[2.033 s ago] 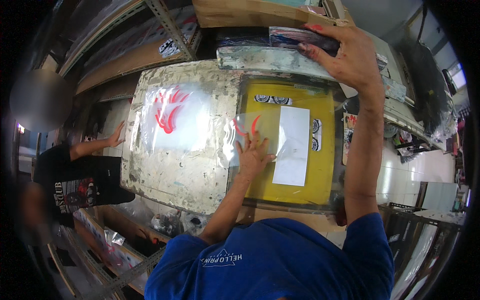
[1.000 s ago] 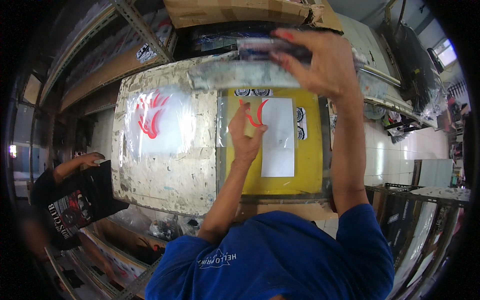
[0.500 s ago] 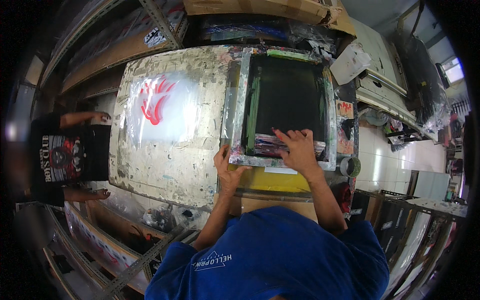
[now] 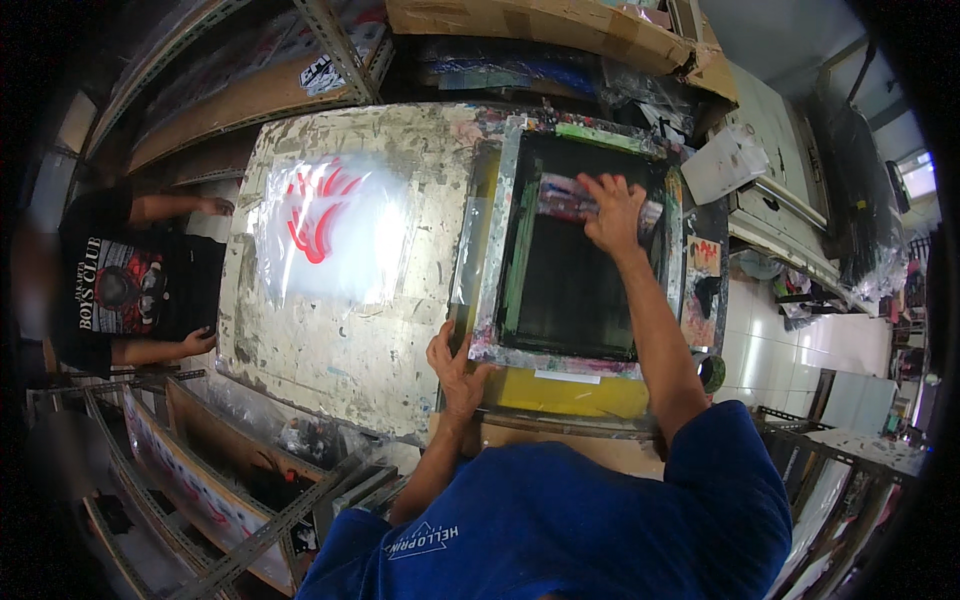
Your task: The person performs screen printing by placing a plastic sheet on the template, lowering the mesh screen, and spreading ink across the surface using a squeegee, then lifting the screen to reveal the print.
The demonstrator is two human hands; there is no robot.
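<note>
A screen printing frame [image 4: 489, 256] with dark mesh [image 4: 565, 290] lies in front of me on the table's right part. My right hand [image 4: 617, 218] grips a wide, ink-stained squeegee [image 4: 563, 197] and presses it on the mesh near the far end. At the near left corner, my left hand [image 4: 458, 372] holds the frame, its thumb along the front edge and fingers up the left side. Beneath the frame, a yellow board [image 4: 570, 393] sticks out toward me. Left of it, a clear plastic sheet [image 4: 375, 235] bears red brush-like strokes [image 4: 315, 240].
The paint-worn table [image 4: 330, 340] has another person [image 4: 150, 270] at its left side, both hands near the edge. A white container [image 4: 725, 163] stands beyond the frame's right corner, a round tin [image 4: 711, 373] at the near right. Metal shelves [image 4: 250, 535] flank the table.
My right hand has pushed the squeegee from the near end of the mesh to the far end. My left hand stays at the frame's corner. The other person's hands have shifted slightly.
</note>
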